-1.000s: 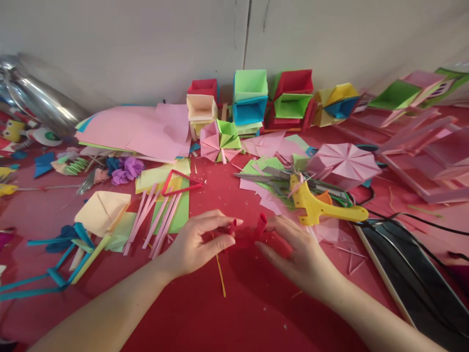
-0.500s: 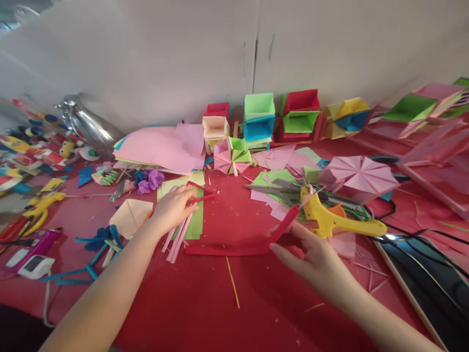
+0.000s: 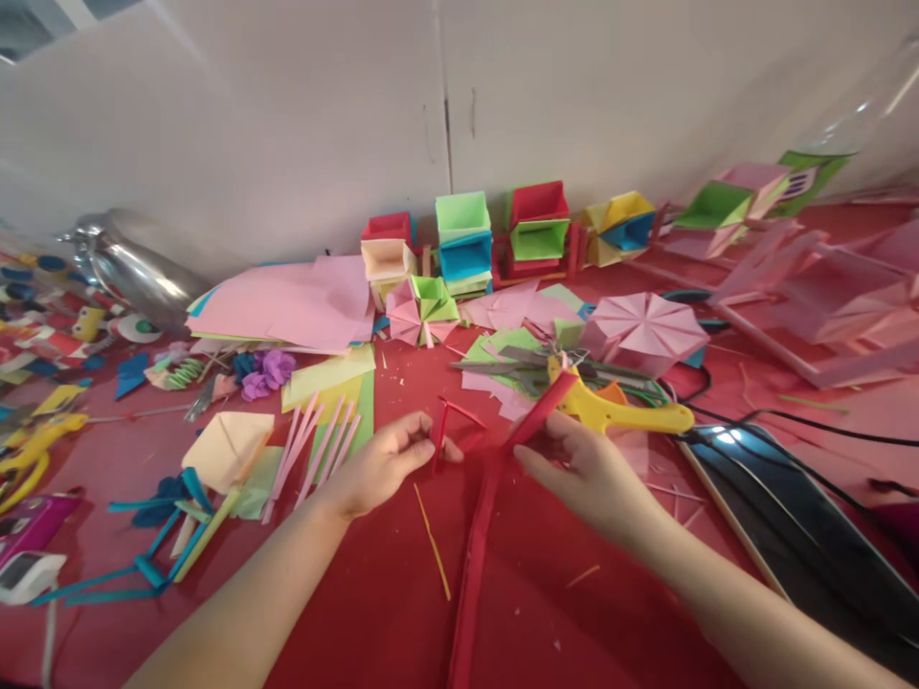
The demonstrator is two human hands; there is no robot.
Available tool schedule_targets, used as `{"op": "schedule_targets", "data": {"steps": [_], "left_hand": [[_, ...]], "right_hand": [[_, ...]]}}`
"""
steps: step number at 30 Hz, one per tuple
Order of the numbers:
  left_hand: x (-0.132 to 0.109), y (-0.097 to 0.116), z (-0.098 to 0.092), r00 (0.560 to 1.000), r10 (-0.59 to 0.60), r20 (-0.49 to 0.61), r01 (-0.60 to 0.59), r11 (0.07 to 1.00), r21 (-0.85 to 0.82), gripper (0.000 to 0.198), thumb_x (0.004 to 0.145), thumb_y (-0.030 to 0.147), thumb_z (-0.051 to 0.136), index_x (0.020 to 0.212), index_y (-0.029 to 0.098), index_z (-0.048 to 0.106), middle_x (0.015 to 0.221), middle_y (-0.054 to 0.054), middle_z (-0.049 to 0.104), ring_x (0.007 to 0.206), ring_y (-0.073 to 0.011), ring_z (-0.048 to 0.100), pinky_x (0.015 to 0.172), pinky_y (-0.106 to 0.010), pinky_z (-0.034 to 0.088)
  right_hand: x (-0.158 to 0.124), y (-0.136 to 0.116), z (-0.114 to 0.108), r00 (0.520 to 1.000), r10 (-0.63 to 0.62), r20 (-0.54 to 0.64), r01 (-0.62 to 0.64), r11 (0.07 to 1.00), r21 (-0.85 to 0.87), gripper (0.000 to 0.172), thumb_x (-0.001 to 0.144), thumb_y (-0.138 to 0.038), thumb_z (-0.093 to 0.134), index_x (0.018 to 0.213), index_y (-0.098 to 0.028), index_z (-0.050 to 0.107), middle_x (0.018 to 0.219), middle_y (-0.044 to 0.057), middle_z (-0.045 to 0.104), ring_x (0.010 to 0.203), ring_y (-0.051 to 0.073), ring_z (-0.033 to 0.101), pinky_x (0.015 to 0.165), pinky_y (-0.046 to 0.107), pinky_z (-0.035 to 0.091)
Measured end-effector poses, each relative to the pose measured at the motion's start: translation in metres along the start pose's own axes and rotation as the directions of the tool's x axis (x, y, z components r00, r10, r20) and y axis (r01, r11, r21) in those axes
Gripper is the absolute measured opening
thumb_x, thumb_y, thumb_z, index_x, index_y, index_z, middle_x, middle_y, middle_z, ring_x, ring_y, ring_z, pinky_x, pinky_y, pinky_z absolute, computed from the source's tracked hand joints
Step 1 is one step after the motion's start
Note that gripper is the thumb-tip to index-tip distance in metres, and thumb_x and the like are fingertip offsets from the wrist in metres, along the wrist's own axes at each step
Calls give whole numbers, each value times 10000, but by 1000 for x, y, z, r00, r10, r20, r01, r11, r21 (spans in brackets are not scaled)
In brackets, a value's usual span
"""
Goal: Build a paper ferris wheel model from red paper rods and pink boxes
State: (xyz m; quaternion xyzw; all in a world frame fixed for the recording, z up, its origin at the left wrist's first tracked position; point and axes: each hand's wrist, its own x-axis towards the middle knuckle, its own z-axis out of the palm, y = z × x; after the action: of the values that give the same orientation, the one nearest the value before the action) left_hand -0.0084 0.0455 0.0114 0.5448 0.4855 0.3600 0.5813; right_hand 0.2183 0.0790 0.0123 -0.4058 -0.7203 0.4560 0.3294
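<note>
Left of the left hand (image 3: 380,469), pink paper strips (image 3: 293,450) lie on the counter (image 3: 366,612). That hand pinches a red triangular frame (image 3: 439,435). Beside it, the right hand (image 3: 593,469) holds a bent red strip (image 3: 475,565), its long part trailing nearer than both hands. Just beyond the right hand is a yellow glue gun (image 3: 617,411); right of it, a dark-screened device (image 3: 796,536).

Triangle frame (image 3: 439,438) and long strip (image 3: 477,545) show red; table (image 3: 366,612) likewise. Glue gun (image 3: 624,413) yellow. Paper sticks (image 3: 291,457) pale pink. Flower (image 3: 277,369) purple.
</note>
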Motion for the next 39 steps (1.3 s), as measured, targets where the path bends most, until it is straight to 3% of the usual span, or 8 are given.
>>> {"op": "schedule_targets", "data": {"steps": [10, 16, 19, 21, 23, 29, 34, 39], "left_hand": [[-15, -4, 2, 997, -71, 29, 68, 992, 103, 108, 834, 244, 554, 929, 198, 533, 932, -23, 633, 932, -150, 604, 835, -296, 458], [-19, -3, 11, 999, -43, -20, 46, 986, 160, 130, 827, 261, 569, 942, 212, 533, 919, -9, 609, 842, -143, 617, 784, -302, 482], [-21, -1, 13, 1000, -17, -26, 21, 989, 144, 425, 810, 212, 589, 1187, 286, 407, 918, 14, 585, 821, -130, 612, 772, -298, 490], [-22, -1, 13, 1000, -7, -4, 8, 993, 121, 654, 814, 186, 578, 1336, 359, 223, 914, 28, 570, 820, -123, 605, 770, -295, 495], [-23, -2, 14, 999, -9, 36, 4, 992, 124, 701, 828, 192, 557, 1374, 393, 164, 911, 30, 560, 827, -123, 595, 771, -294, 499], [-26, -5, 20, 996, -51, 78, 33, 976, 214, 640, 831, 243, 562, 1356, 433, 248, 1056, 5, 482, 783, -112, 567, 726, -291, 522], [-26, -3, 23, 995, 16, 98, -39, 970, 240, 607, 819, 223, 572, 1329, 428, 313, 1320, -32, 318, 795, -95, 548, 743, -297, 528], [-24, -5, 23, 991, -70, 113, 49, 984, 174, 631, 808, 271, 600, 1351, 386, 301, 1101, -34, 551, 767, -123, 567, 730, -299, 520]], "right_hand": [[2, 7, 10, 993, 25, -117, -46, 984, -175, 71, 744, -211, 521, 797, -196, 476, 725, 11, 603, 613, 141, 571, 563, 266, 461], [2, 10, 14, 973, -177, -145, 88, 874, -478, 38, 766, -165, 458, 770, -200, 446, 701, 19, 567, 605, 150, 556, 547, 264, 435], [3, 12, 15, 955, -265, -136, 131, 783, -608, 45, 772, -162, 439, 797, -200, 440, 724, 30, 563, 603, 158, 559, 513, 255, 411], [4, 12, 16, 957, -252, -146, 117, 791, -601, 49, 770, -166, 446, 787, -206, 422, 709, 21, 550, 589, 152, 553, 503, 247, 406], [5, 12, 18, 965, -204, -167, 82, 833, -548, 79, 761, -170, 465, 763, -213, 399, 689, 5, 536, 574, 140, 541, 511, 243, 414], [6, 12, 21, 964, -189, -185, 85, 884, -461, 138, 752, -167, 485, 732, -223, 360, 669, -11, 512, 572, 129, 518, 522, 241, 417], [4, 11, 21, 969, -232, -85, 170, 875, -453, 132, 744, -130, 475, 807, -215, 396, 755, 16, 544, 643, 140, 547, 567, 256, 445], [4, 10, 20, 970, -241, -42, 189, 846, -498, 197, 715, -109, 483, 876, -205, 421, 853, 56, 585, 736, 170, 581, 627, 291, 472]]}}
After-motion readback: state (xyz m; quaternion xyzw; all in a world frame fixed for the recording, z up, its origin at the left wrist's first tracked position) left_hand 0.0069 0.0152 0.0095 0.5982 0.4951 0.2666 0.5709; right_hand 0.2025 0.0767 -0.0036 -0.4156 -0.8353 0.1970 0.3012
